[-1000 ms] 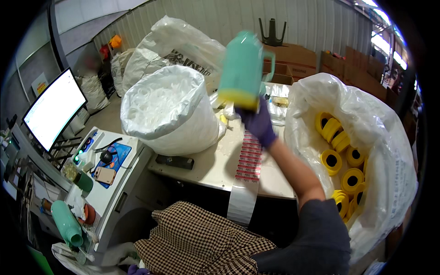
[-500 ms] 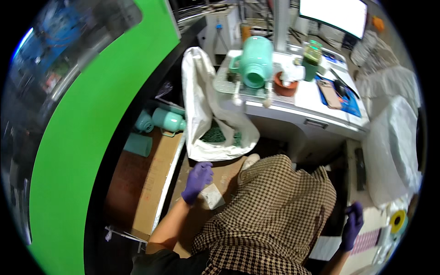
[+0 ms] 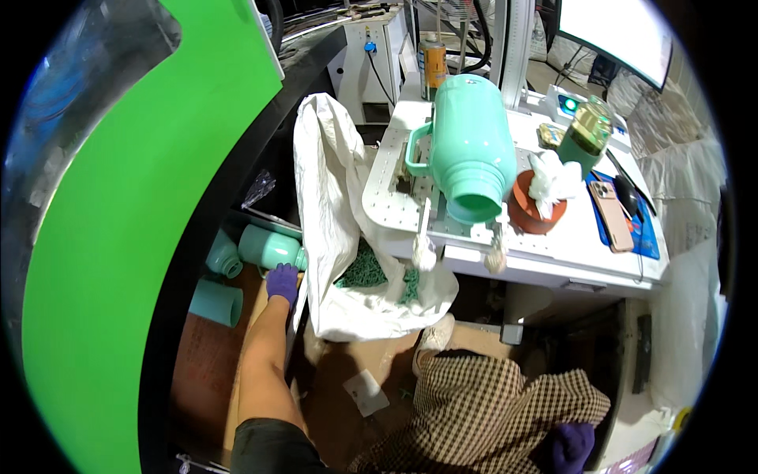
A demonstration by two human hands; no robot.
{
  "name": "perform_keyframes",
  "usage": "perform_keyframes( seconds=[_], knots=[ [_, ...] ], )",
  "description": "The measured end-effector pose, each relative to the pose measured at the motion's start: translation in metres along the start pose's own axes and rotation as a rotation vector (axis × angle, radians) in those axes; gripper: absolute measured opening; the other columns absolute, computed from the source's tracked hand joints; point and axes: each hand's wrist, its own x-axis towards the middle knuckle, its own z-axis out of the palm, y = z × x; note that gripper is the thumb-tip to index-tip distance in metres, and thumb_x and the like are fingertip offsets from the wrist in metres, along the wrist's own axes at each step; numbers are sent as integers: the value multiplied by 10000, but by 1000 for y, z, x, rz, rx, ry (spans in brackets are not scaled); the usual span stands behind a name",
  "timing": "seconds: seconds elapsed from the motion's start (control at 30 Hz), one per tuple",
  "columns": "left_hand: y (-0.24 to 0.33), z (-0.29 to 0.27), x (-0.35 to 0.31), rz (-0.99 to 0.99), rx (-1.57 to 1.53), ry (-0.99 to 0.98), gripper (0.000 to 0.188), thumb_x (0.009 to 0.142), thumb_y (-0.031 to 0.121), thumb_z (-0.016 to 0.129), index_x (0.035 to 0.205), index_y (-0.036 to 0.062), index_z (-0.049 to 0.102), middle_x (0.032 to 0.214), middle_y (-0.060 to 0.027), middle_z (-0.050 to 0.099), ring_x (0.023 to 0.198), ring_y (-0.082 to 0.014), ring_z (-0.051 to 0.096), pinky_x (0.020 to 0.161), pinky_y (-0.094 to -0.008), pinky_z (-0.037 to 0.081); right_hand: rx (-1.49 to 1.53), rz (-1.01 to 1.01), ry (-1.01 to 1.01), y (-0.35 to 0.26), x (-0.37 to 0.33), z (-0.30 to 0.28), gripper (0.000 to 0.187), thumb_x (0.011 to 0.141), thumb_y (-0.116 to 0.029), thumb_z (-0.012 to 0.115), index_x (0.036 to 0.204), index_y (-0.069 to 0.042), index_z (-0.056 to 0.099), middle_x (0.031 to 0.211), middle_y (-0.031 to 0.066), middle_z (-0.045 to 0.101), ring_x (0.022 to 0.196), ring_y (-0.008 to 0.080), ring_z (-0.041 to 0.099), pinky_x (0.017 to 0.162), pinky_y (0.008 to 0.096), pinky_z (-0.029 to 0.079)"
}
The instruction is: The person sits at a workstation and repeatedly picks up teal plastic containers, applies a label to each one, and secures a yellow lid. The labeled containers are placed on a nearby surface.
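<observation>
Head view: looking steeply down here, going left to right across the scene.
Left hand [image 3: 282,283]: stretched low into the box [image 3: 201,367], gloved in purple, right at the neck-and-handle end of a mint-green jug [image 3: 265,246]; fingers bent over, but spread or pinching impossible to say from above.
Boxed jug: lying on its side at the far end, neck toward the sack, probably laid flat so as not to topple.
Box neighbours: alongside, a second green vessel [image 3: 222,254], and nearer, an open-ended green cylinder [image 3: 215,302]; both lying down too, likely for steadiness.
White sack [image 3: 324,150]: standing wide-mouthed between box and table [image 3: 545,257], with green scraps [image 3: 363,272] inside; perhaps stood there for catching them.
Table jug [image 3: 476,130]: resting sideways on a perforated plate [image 3: 384,209], mouth to the near edge, handle left; flanked by padded prongs [image 3: 424,254], apparently placed against rolling.
Red-brown pot [image 3: 530,219]: just right of that mouth, topped with crumpled white tissue [image 3: 553,183], probably kept handy.
Right hand [image 3: 573,447]: down at the checked apron [image 3: 474,407], purple too, fingers seemingly curled; holding anything or not, impossible to say.
</observation>
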Motion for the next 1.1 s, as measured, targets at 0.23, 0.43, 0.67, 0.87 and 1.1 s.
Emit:
perform_keyframes(
  seconds=[0.23,0.43,0.67,0.87,1.1],
  knots=[
    [-17,72,113,112,401,-96,552,1044,294,319,1562,117,381,1628,-66,369,1528,-222,263,1245,-421,153,-83,-27,-264,8,33,24,425,868,-263,677,1252,-83,651,988,146,643,856,341,600,808,504,488],
    [-14,50,138,198,491,-169,426,1005,312,422,1333,94,584,1409,-86,561,1338,-258,460,1160,-423,294,-133,-76,-308,9,50,31,418,887,-280,653,1251,-76,656,1054,145,675,856,334,612,804,495,493],
    [-138,66,66,-248,76,123,297,937,308,537,1045,131,750,1159,-101,700,1154,-286,610,973,-434,455,-117,-79,-298,7,60,32,433,914,-315,611,1278,-84,653,1058,147,670,871,349,611,813,497,491],
    [-223,97,-133,-266,395,116,283,923,337,546,948,131,738,923,-162,678,969,-314,643,935,-489,445,-95,-82,-236,2,49,37,473,905,-345,614,1308,-99,642,994,149,630,877,365,591,806,499,484],
    [-121,98,-332,-84,-69,167,527,634,314,799,1088,118,615,1247,-133,597,1203,-397,533,1009,-514,414,-35,-85,-172,-6,33,33,463,836,-240,712,1272,-101,639,1014,140,610,913,353,583,818,478,472]
  ],
)
